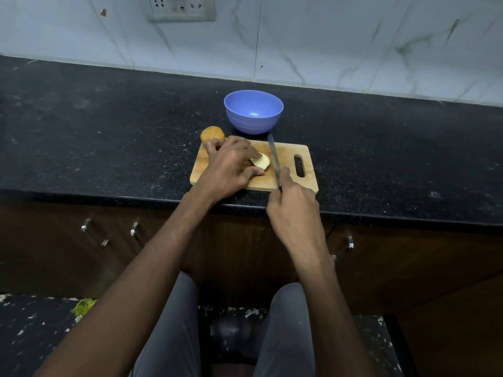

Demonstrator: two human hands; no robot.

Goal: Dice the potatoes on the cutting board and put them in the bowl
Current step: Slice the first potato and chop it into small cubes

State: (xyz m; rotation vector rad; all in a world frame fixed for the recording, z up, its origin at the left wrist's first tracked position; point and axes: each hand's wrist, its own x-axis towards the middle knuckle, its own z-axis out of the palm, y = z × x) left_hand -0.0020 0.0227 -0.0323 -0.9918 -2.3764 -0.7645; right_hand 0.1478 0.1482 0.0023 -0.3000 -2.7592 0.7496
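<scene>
Wooden cutting board [285, 156]: left hand [231, 170] pins the wet, slippery potato piece [260, 162], fingers curled over it; right hand [292, 205] grips the knife [273, 159] just beside.

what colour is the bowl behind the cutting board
The bowl is a periwinkle blue, seen clearly in the head view.

The left hand [231, 164] covers most of the cut potato [260, 161]; the right hand [292, 205] hides the knife handle.
</scene>
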